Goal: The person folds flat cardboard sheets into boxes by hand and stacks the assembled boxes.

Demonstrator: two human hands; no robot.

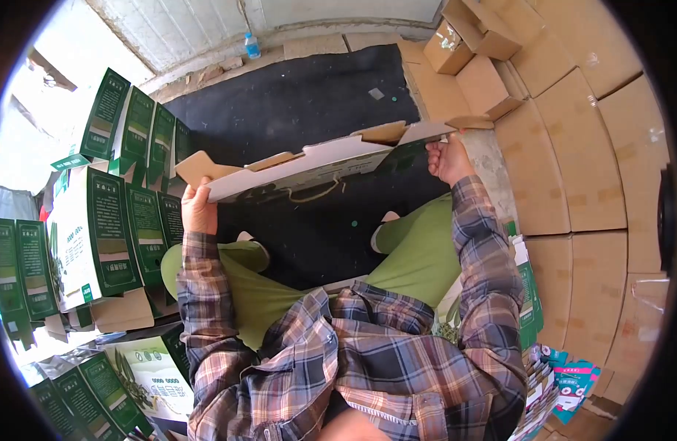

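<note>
A flat, partly folded gift carton (280, 173) stretches between my two hands, its long cut edge and flaps facing up. A string handle (313, 197) hangs from its printed side. My left hand (199, 209) pinches the carton's left end, thumb on top near a brown flap. At the other end, my right hand (449, 158) is closed with curled fingers on the carton's right corner. The carton's lower face is turned mostly away from me.
Green and white printed cartons (114, 228) are stacked on my left. Brown cardboard boxes (581, 154) form a wall on the right, with an open box (482, 29) at the back. A black mat (294, 95) covers the floor. A blue-capped bottle (252, 45) stands by the wall.
</note>
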